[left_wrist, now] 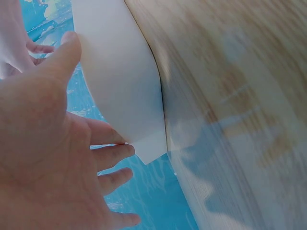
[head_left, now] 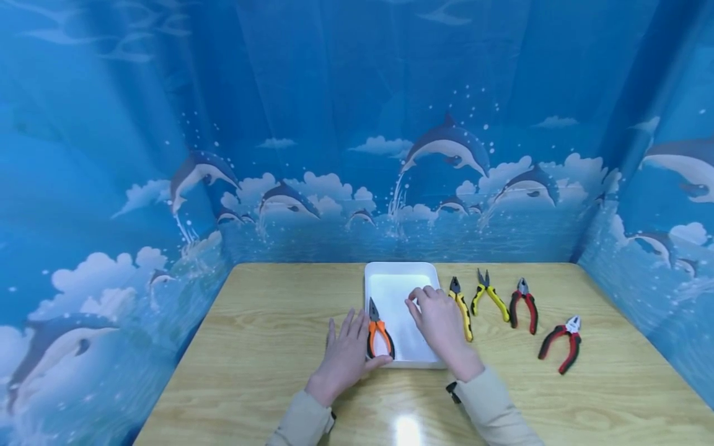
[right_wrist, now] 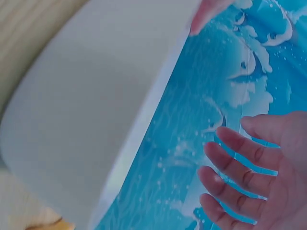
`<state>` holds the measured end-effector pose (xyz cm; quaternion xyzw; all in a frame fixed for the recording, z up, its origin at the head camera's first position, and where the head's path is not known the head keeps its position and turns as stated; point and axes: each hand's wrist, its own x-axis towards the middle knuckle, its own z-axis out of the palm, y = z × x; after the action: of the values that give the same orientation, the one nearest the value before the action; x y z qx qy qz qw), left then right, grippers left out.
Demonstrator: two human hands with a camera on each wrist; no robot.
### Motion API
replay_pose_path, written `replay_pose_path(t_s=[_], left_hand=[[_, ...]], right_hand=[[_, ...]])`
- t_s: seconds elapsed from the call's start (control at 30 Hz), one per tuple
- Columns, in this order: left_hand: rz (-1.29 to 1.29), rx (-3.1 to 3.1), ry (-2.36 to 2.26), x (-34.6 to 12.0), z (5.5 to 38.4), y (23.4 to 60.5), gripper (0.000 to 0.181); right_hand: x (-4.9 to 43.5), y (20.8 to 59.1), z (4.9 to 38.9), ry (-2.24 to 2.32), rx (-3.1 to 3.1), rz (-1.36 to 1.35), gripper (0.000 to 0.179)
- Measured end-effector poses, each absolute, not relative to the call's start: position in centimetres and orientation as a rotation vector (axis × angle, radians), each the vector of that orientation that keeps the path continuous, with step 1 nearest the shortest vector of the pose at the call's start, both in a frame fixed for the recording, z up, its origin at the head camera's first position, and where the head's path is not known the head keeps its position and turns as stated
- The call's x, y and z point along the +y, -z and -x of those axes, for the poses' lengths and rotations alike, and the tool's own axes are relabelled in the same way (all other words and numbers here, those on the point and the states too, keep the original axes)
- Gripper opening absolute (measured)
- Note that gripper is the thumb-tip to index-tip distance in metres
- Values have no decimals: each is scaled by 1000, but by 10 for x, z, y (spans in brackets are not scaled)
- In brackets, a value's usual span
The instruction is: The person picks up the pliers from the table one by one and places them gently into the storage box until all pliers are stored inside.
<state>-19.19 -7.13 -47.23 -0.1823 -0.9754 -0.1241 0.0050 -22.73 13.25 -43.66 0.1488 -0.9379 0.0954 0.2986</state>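
Observation:
A white tray (head_left: 400,286) stands on the table, and orange-and-black long-nose pliers (head_left: 375,327) lie along its left side. My left hand (head_left: 344,354) rests at the tray's left wall with fingers spread, its thumb by the near rim; in the left wrist view the fingers reach along the tray's outer side. My right hand (head_left: 443,325) hovers over the tray's right part. In the right wrist view the fingers (right_wrist: 240,165) are loosely bent, apart from the tray wall (right_wrist: 91,105), and hold nothing.
Right of the tray lie yellow-and-black pliers (head_left: 464,316), yellow-and-black long-nose pliers (head_left: 496,302), red-and-black pliers (head_left: 524,308) and red-and-black cutting pliers (head_left: 569,344). A blue curtain (head_left: 334,124) with dolphins hangs behind and beside the wooden table (head_left: 279,310).

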Motion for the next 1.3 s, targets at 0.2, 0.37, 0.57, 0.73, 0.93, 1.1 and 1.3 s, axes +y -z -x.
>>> replay_pose_path(t_s=[0.2,0.37,0.57,0.73,0.93,1.1,1.3], left_hand=[[579,-3060,400,-73,192,473,96],[592,-3063,424,-73,192,472,95],[594,-3067,454,-74,191,471,95],[600,-3065,451,-74,191,471,96],[599,-3063,449,-74,190,472,95],[596,-3063,455,-74,190,471,95],[595,-3073,461,-74,191,472,96]], right_hand=[[153,431,230,-275,-2494,-339,15],[169,430,232,-280,-2502,-296,16],[183,432,233,-279,-2539,-249,19],[194,439,238,-288,-2562,-206,19],[206,449,245,-294,-2599,-157,23],[210,455,252,-242,-2699,-120,32],[210,462,259,-152,-2885,-50,45]])
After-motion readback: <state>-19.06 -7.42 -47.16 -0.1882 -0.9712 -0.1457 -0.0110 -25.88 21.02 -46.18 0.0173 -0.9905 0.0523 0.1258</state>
